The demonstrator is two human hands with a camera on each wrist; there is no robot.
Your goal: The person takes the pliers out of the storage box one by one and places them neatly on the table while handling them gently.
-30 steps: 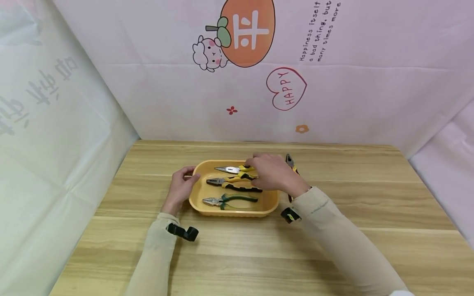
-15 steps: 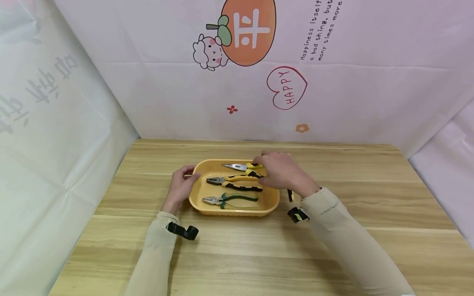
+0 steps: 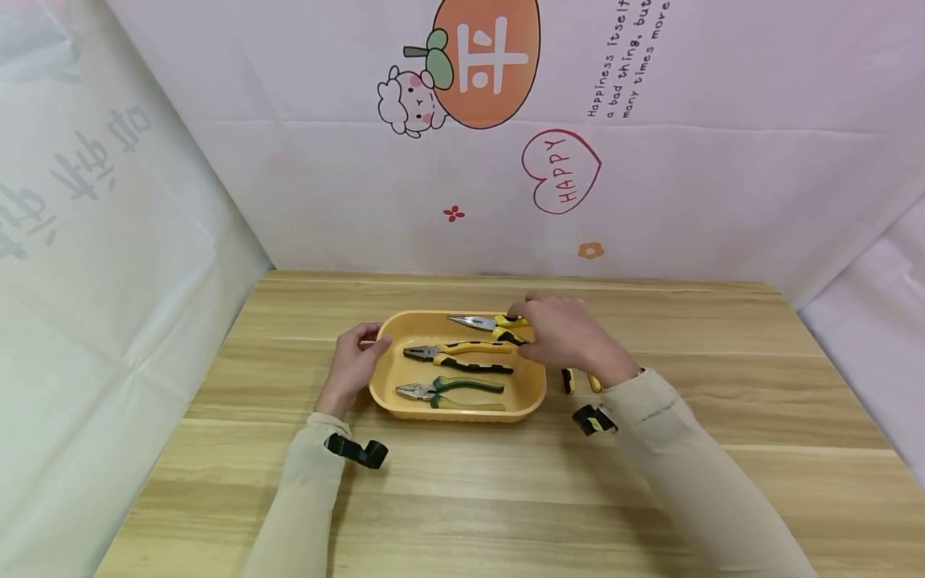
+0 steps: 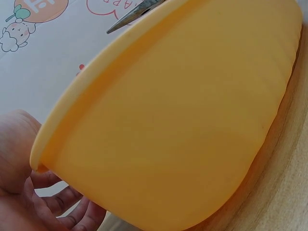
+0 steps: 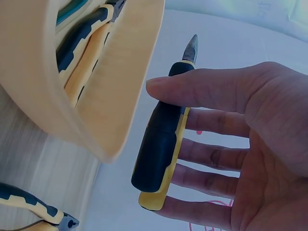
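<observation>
My left hand (image 3: 352, 365) grips the left rim of a yellow plastic tray (image 3: 455, 416), thumb over the edge and fingers beneath, as the left wrist view shows. Needle-nose pliers (image 3: 473, 323) with yellow and black handles are pinched between thumb and fingers of my right hand (image 3: 571, 337), over the tray's back right part. The right wrist view shows these pliers (image 5: 156, 154) raised beside the tray's rim. Inside the tray lie yellow-and-black combination pliers (image 3: 426, 352) and, nearer the front, green-handled pliers (image 3: 415, 392).
Another pair of yellow-and-black pliers (image 3: 568, 381) lies on the wooden table (image 3: 462, 490) just right of the tray, mostly hidden under my right hand; its head (image 5: 67, 223) shows in the right wrist view. A printed white sheet (image 3: 325, 201) stands behind the table.
My right hand has moved right, drawing the needle-nose pliers up toward the tray's back right rim. It now covers the head of the pliers on the table. My left hand stays on the rim.
</observation>
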